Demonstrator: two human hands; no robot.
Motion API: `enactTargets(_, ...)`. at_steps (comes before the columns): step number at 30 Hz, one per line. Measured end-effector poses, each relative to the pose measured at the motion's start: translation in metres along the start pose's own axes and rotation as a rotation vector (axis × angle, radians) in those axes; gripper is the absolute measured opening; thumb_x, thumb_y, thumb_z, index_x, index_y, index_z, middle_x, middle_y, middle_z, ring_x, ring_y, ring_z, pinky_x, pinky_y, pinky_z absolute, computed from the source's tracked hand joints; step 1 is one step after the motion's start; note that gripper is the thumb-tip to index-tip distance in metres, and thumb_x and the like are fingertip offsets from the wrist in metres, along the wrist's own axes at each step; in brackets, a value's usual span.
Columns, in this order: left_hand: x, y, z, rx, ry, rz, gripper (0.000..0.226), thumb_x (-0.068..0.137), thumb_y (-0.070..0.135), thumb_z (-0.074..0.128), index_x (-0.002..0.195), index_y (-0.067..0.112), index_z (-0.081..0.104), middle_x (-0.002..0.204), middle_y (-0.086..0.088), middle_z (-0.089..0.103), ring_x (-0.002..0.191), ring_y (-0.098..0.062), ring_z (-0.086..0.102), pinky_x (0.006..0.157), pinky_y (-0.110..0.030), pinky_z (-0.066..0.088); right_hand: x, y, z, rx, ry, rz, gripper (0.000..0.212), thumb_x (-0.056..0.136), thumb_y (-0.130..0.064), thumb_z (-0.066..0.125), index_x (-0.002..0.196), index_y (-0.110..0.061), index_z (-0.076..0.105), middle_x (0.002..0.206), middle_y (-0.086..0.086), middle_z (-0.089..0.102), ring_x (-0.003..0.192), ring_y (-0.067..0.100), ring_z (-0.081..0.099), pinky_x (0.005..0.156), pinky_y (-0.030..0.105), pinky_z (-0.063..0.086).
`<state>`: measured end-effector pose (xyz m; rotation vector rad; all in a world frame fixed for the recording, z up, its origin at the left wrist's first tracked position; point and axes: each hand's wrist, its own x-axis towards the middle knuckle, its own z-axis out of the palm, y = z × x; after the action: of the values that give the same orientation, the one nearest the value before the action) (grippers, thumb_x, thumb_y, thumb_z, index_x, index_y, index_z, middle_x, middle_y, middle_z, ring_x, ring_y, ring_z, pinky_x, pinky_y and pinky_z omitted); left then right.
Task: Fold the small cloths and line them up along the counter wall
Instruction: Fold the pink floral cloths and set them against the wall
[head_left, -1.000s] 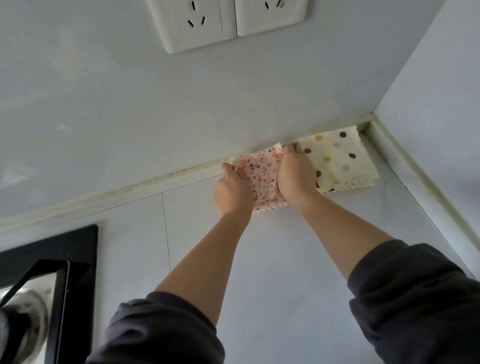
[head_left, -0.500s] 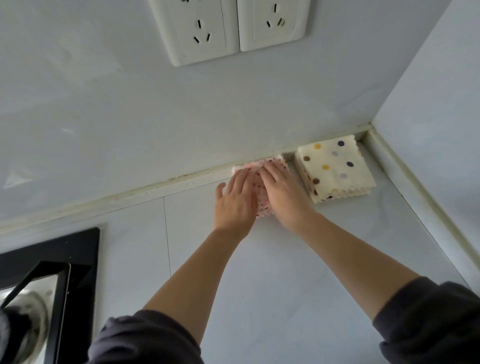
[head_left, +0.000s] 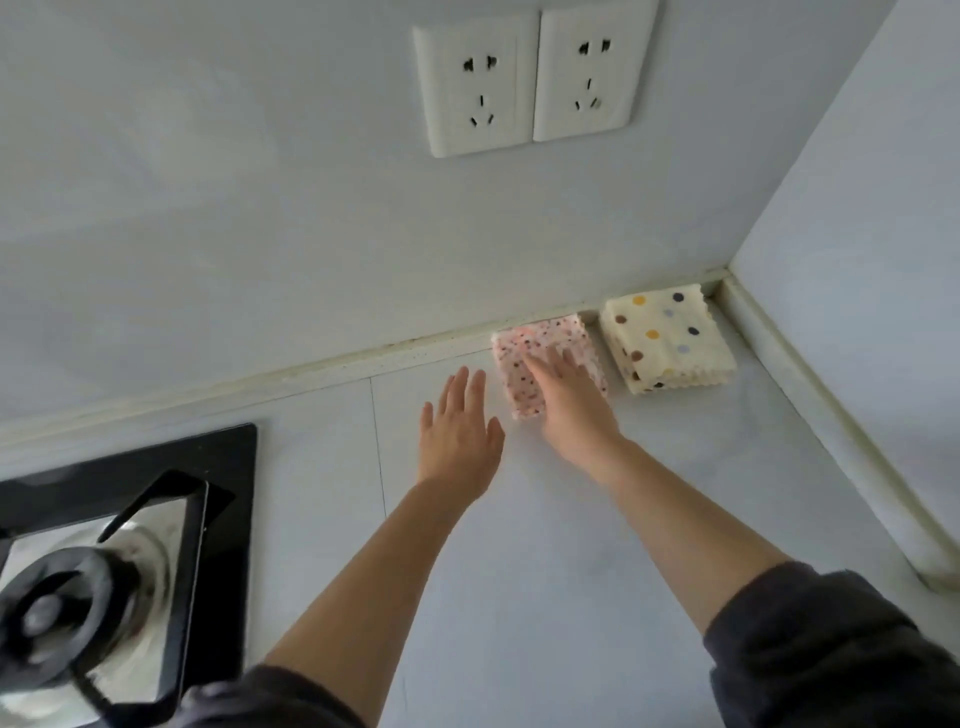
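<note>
Softly speckled square cloth (head_left: 543, 336) under right fingers (head_left: 541, 370)

- Pale, glossy counter (head_left: 545, 571), one thin seam running across it.
- Folded pink speckled cloth (head_left: 530, 343), its far edge against the wall.
- Folded cream polka-dot cloth (head_left: 670, 338) just beside it, tucked in the corner.
- Black gas hob (head_left: 223, 457) at the left.
</note>
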<state>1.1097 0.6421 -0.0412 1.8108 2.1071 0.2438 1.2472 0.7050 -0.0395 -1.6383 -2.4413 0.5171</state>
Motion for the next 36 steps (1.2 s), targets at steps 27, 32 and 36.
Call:
enactTargets(27, -0.563, -0.454, -0.164, -0.319, 0.623, -0.412, 0.027, 0.093, 0.012, 0.052, 0.118, 0.018, 0.059, 0.131, 0.003, 0.052, 0.120, -0.017, 0.048, 0.099, -0.037, 0.045, -0.333, -0.599, 0.152, 0.536, -0.164, -0.370, 0.042, 0.095, -0.001, 0.043, 0.131, -0.021, 0.052, 0.134, -0.008, 0.052, 0.124, 0.004, 0.045, 0.097, 0.011, 0.029)
enactTargets(32, -0.564, -0.543, -0.177, -0.285, 0.596, -0.478, 0.026, 0.093, 0.012, 0.052, 0.117, 0.018, 0.060, 0.132, 0.003, 0.052, 0.119, -0.017, 0.048, 0.100, -0.037, 0.044, -0.304, -0.674, 0.208, 0.570, -0.226, -0.392, 0.041, 0.093, 0.001, 0.043, 0.126, -0.019, 0.057, 0.127, -0.006, 0.056, 0.118, 0.002, 0.047, 0.097, 0.013, 0.033)
enactTargets(36, -0.572, -0.625, -0.197, -0.278, 0.573, -0.591, 0.026, 0.092, 0.010, 0.052, 0.115, 0.016, 0.061, 0.130, 0.000, 0.053, 0.117, -0.020, 0.049, 0.100, -0.039, 0.042, -0.278, -0.748, 0.255, 0.607, -0.352, -0.407, 0.040, 0.093, 0.002, 0.043, 0.125, -0.018, 0.057, 0.127, -0.005, 0.056, 0.120, 0.006, 0.049, 0.095, 0.013, 0.034)
